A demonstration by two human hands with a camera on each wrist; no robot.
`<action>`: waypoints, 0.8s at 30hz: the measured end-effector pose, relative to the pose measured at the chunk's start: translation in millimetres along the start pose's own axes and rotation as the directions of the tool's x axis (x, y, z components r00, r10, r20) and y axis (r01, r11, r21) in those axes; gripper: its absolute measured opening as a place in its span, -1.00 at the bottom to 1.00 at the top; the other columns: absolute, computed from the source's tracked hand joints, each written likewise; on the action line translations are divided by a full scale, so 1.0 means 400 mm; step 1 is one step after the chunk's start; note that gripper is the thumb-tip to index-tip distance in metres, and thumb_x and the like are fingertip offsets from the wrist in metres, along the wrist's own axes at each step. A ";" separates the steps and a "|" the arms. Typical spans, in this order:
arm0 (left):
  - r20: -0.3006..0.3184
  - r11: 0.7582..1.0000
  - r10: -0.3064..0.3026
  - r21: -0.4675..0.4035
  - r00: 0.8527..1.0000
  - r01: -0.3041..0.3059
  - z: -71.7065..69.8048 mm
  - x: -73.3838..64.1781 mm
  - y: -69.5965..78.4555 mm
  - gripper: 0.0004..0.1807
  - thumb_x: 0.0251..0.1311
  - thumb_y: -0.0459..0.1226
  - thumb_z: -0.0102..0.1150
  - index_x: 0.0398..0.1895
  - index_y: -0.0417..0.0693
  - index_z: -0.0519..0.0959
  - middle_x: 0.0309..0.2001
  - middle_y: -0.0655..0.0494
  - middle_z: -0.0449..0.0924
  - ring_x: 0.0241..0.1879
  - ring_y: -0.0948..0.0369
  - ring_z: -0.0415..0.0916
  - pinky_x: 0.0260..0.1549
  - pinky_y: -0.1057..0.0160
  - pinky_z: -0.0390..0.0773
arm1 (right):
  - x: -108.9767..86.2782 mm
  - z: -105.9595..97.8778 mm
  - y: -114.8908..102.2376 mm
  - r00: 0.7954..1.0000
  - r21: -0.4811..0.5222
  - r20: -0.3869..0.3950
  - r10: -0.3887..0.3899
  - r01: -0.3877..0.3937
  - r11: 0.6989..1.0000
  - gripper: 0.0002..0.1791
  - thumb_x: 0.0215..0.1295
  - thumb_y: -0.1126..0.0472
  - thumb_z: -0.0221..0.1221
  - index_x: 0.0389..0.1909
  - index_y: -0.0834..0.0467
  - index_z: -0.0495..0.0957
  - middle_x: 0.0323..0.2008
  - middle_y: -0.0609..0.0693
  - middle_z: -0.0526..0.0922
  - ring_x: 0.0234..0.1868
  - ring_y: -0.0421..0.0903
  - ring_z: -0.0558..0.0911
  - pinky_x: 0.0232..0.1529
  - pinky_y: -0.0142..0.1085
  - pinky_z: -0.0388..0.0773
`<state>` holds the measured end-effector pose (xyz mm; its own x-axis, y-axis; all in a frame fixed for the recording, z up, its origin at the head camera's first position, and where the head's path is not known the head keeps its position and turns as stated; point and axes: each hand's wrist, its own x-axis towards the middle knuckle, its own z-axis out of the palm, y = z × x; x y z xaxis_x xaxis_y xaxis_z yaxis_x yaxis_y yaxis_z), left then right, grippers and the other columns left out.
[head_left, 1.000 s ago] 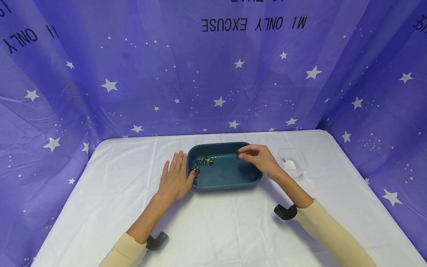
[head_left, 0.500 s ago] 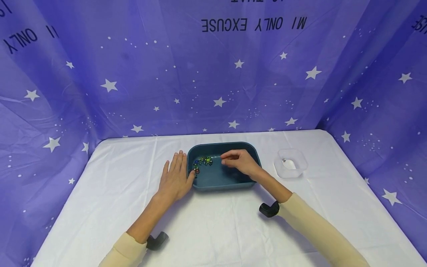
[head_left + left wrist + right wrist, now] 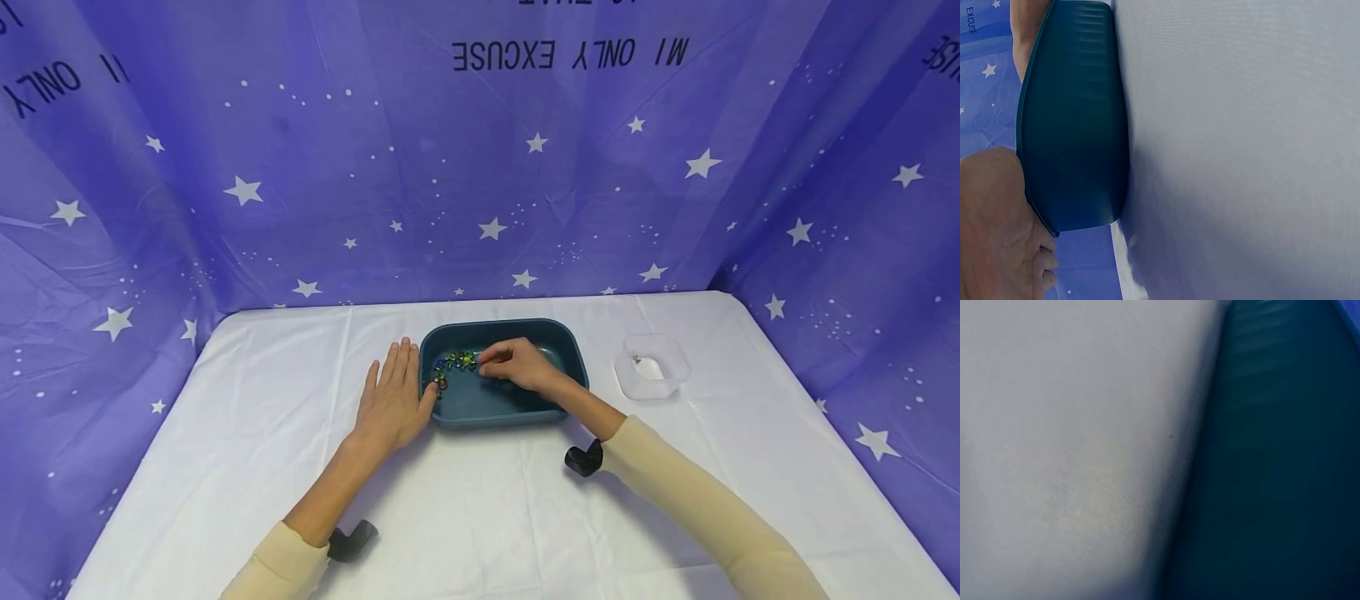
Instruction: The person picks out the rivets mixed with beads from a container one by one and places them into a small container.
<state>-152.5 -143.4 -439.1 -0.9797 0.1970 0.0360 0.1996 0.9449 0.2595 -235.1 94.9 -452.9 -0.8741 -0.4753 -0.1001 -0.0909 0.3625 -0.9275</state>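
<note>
A dark teal plastic tray [image 3: 487, 422] stands on the white-covered table, with several small coloured glass marbles [image 3: 457, 361] gathered along its left side. My left hand [image 3: 393, 404] lies with straight fingers against the tray's left end, thumb over the rim; the left wrist view shows this left hand [image 3: 997, 219] at the tray wall [image 3: 1072, 119]. Inside the tray, my right hand [image 3: 521, 367] has its bent fingertips and thumb close together at the right edge of the marbles. I cannot tell whether a marble is between them. In the right wrist view only the tray's outer wall [image 3: 1272, 456] and tablecloth show.
Right of the tray stands a clear plastic container [image 3: 652, 387] with a small dark thing [image 3: 637, 360] inside. A white cloth [image 3: 480, 517] covers the table. Purple star-printed curtains [image 3: 420, 167] close off the back and sides. Black wrist mounts [image 3: 583, 458] stick out near both sleeves.
My right hand has moved left across the tray, from its right end to the marbles. A small dark thing showed at its fingertips a second ago. The left hand has stayed put.
</note>
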 end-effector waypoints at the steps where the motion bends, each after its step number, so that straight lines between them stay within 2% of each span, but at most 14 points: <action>1: 0.001 1.000 0.000 0.000 1.000 0.000 -0.001 0.000 0.001 -0.20 0.52 0.01 -0.21 0.56 -0.35 -0.09 0.57 -0.22 -0.21 0.55 -0.08 -0.30 0.42 -0.18 -0.21 | 0.004 0.002 0.000 1.000 -0.015 0.000 0.004 -0.004 1.000 -0.73 0.29 0.30 0.32 -0.03 0.32 0.70 -0.12 0.07 0.74 -0.15 -0.11 0.68 -0.11 -0.21 0.62; 6: -0.008 1.000 0.002 -0.002 1.000 -0.002 -0.001 0.000 0.002 -0.21 0.51 0.00 -0.20 0.56 -0.35 -0.07 0.57 -0.23 -0.18 0.55 -0.08 -0.29 0.42 -0.18 -0.20 | 0.018 0.008 -0.002 1.000 -0.094 -0.010 0.010 -0.011 0.996 -0.77 0.30 0.29 0.32 -0.06 0.25 0.73 -0.10 0.05 0.73 -0.10 -0.09 0.66 -0.09 -0.23 0.60; 15: -0.004 1.000 0.008 0.006 1.000 -0.008 -0.004 0.000 0.002 -0.20 0.52 0.00 -0.19 0.56 -0.34 -0.11 0.57 -0.23 -0.19 0.55 -0.10 -0.26 0.41 -0.19 -0.19 | 0.041 0.015 0.003 0.998 -0.143 -0.052 0.047 -0.054 0.988 -0.79 0.27 0.31 0.33 -0.08 0.21 0.74 -0.17 -0.01 0.75 -0.12 -0.09 0.67 -0.12 -0.24 0.59; 24: 0.009 1.000 0.005 0.000 1.000 -0.005 -0.003 -0.001 0.001 -0.20 0.52 0.00 -0.20 0.57 -0.34 -0.12 0.58 -0.22 -0.22 0.55 -0.08 -0.29 0.42 -0.19 -0.20 | 0.050 0.019 0.007 0.996 -0.196 -0.082 0.036 -0.052 0.979 -0.80 0.25 0.31 0.34 -0.10 0.22 0.75 -0.21 -0.01 0.75 -0.16 -0.09 0.67 -0.12 -0.24 0.59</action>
<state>-152.2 -143.6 -437.9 -0.9785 0.2043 0.0290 0.2048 0.9438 0.2593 -249.1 80.4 -460.1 -0.9130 -0.3945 -0.1035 -0.1377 0.5369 -0.8323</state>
